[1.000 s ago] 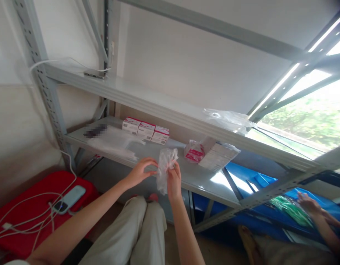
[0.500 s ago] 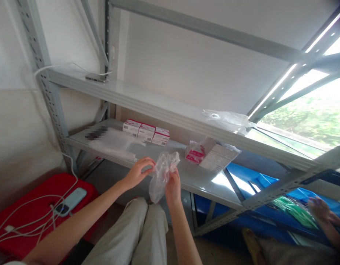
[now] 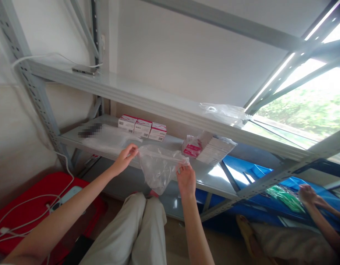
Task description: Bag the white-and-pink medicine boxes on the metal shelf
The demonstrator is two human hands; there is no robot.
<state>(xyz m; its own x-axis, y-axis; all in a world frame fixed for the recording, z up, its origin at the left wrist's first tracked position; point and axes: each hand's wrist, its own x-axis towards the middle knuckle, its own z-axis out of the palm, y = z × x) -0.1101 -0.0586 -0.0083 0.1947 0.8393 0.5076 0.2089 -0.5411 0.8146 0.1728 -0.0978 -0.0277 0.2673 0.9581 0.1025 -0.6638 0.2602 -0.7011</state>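
Note:
A clear plastic bag (image 3: 159, 167) hangs stretched between my two hands, in front of the shelf's edge and above my knees. My left hand (image 3: 126, 157) pinches its upper left corner. At its upper right corner my right hand (image 3: 186, 178) grips the edge with curled fingers. The bag looks flat, and I see nothing inside it. Behind it on the shelf stand three white and pink boxes (image 3: 142, 127) in a row. To their left lie flat clear plastic bags (image 3: 112, 139).
Right on the shelf (image 3: 208, 175) are a plastic-wrapped pink box (image 3: 192, 147) and a white wrapped pack (image 3: 216, 150). Overhead runs an upper shelf (image 3: 148, 97). A red stool (image 3: 21, 191) with cables and a phone is at left. Another person's hands (image 3: 308, 195) are at far right.
My hands have moved apart, the left one to the left and the right one to the right. The bag, bunched before, is now spread wide between them. The view has shifted slightly.

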